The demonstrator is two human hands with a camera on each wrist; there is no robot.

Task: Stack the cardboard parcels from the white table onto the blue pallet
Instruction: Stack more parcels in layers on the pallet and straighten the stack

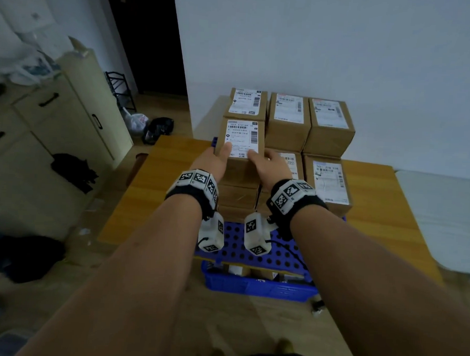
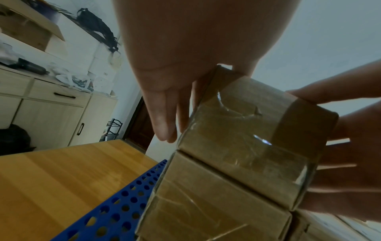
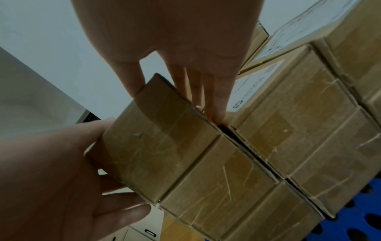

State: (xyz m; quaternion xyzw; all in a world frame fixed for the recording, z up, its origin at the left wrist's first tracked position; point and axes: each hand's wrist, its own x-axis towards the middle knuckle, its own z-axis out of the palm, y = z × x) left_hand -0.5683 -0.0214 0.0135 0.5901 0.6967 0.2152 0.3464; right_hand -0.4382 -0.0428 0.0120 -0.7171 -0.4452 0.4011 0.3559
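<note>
Both forearms reach forward over the blue pallet [image 1: 254,249], which lies on a wooden tabletop [image 1: 157,190]; a blue crate [image 1: 258,288] sits at the pallet's near edge. Left hand [image 1: 215,160] and right hand [image 1: 272,165] clamp the top parcel [image 1: 242,140] from opposite sides, thumbs on its labelled top, fingers pressed flat against its side walls. Wrist views show this parcel resting on the lower parcel [image 2: 206,200] of the near-left stack, edges nearly flush. Just right of it stand two lower stacks [image 1: 329,182], labels up. Behind these, a back row of parcels [image 1: 288,118] stands against the white wall [image 1: 344,47]. Left of the tabletop, a cream cabinet [image 1: 68,120] with black handles lines the room; dark bags [image 1: 160,127] lie on the floor near a dark doorway.
</note>
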